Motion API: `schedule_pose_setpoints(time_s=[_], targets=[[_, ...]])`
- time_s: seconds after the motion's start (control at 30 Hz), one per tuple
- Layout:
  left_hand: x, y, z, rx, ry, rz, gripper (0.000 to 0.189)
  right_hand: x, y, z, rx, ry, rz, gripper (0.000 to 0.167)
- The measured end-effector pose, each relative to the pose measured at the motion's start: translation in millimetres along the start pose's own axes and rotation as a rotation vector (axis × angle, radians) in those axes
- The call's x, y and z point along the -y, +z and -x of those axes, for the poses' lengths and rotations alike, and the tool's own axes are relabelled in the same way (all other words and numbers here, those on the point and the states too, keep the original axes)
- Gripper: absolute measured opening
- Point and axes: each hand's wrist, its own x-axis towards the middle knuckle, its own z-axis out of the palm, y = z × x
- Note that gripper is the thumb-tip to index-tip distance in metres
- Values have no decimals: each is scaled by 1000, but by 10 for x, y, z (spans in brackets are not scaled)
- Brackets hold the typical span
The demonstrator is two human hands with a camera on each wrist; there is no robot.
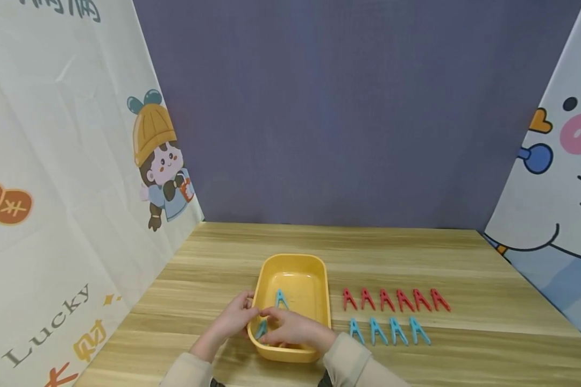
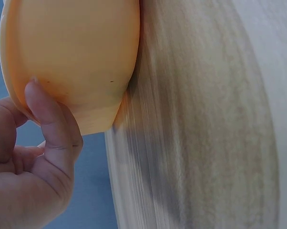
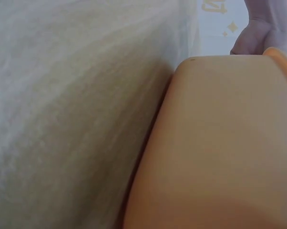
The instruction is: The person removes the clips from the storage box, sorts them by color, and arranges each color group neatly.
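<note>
A yellow plastic tub (image 1: 314, 263) stands on the table. My left hand (image 1: 234, 322) grips its left rim; in the left wrist view that hand's fingers (image 2: 50, 112) press the tub's outer wall (image 2: 76, 47). Over the tub's near end, my right hand (image 1: 295, 329) reaches in, thumb and index finger either side of a blue clothespin (image 1: 261, 329) by the left wall. I cannot tell whether they pinch it. Farther in lies another blue clothespin (image 1: 281, 299). The right wrist view is mostly the tub's outside wall (image 3: 220, 143), which hides the right fingers.
Right of the tub, several red clothespins (image 1: 386, 300) lie in a row. Several blue clothespins (image 1: 398, 330) form a second row nearer me. A dark blue panel (image 1: 344, 118) stands behind the wooden table (image 1: 465, 258), with printed white panels (image 1: 77, 161) at both sides.
</note>
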Motion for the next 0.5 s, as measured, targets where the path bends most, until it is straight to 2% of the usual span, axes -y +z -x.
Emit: schedule_pose_setpoints(time_s=[0.27, 0.5], targets=[[-6, -16, 13, 3, -13, -10, 41, -1, -36, -1, 140, 14, -52, 40], [6, -17, 6, 5, 0, -14, 41, 9, -60, -2, 159, 19, -39, 31]])
